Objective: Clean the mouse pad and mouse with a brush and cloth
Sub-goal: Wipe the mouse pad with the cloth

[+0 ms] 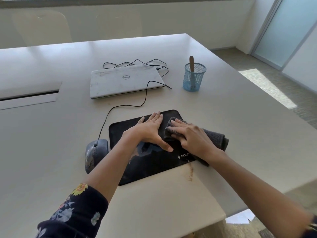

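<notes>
Pressing ribbed cloth (216, 138) onto smooth pad (154, 166)

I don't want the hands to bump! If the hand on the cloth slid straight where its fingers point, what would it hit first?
Probably the left hand. The right hand, flat on the grey cloth, points away and leftward across the mouse pad, and the left hand's fingers lie close ahead.
</notes>
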The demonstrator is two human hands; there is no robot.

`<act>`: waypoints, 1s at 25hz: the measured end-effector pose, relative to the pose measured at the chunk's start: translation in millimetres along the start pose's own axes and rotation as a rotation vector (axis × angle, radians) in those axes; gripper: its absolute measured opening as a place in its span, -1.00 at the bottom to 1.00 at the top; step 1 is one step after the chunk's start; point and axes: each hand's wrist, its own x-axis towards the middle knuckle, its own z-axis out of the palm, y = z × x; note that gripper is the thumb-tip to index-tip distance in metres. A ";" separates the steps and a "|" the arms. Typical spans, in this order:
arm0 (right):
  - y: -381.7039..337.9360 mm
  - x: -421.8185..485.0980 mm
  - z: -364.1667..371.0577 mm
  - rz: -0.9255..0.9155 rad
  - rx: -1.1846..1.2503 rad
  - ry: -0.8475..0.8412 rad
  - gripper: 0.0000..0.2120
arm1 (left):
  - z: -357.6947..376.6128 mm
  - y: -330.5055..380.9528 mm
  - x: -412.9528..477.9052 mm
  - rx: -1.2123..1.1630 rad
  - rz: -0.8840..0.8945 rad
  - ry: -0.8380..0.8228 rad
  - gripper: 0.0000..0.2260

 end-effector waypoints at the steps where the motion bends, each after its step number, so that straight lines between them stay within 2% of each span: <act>1: 0.7 10.2 0.0 0.017 -0.013 0.007 -0.64 | 0.3 -0.3 -0.8 0.000 0.003 0.001 0.31; 5: 4.4 48.7 -0.2 0.118 -0.101 0.047 -0.64 | 0.3 2.2 -4.0 -0.010 -0.001 0.013 0.30; 7: 3.8 51.3 3.7 0.107 -0.098 0.061 -0.64 | -0.2 3.2 -5.5 -0.015 -0.006 0.011 0.30; 12: 8.7 15.2 -0.9 -0.205 0.004 -0.024 -0.69 | -1.4 3.6 -5.9 -0.021 -0.011 0.011 0.31; 14: 17.1 7.8 -4.9 -0.253 0.032 -0.075 -0.70 | -1.1 2.3 -5.7 -0.016 -0.004 0.010 0.31; 16: 21.3 15.9 -5.7 -0.228 0.044 -0.077 -0.70 | -0.1 1.8 -5.6 -0.014 -0.002 0.017 0.30; 21: 14.9 58.0 -4.7 0.008 -0.020 0.047 -0.66 | -0.6 3.7 -6.5 -0.005 -0.012 0.021 0.32; 23: 10.9 51.0 -2.6 -0.012 -0.029 0.044 -0.66 | -1.5 3.6 -6.2 -0.003 -0.016 0.013 0.33; 25: 10.4 26.3 -4.5 -0.126 0.002 0.003 -0.67 | -2.3 3.7 -5.7 0.002 -0.021 0.008 0.33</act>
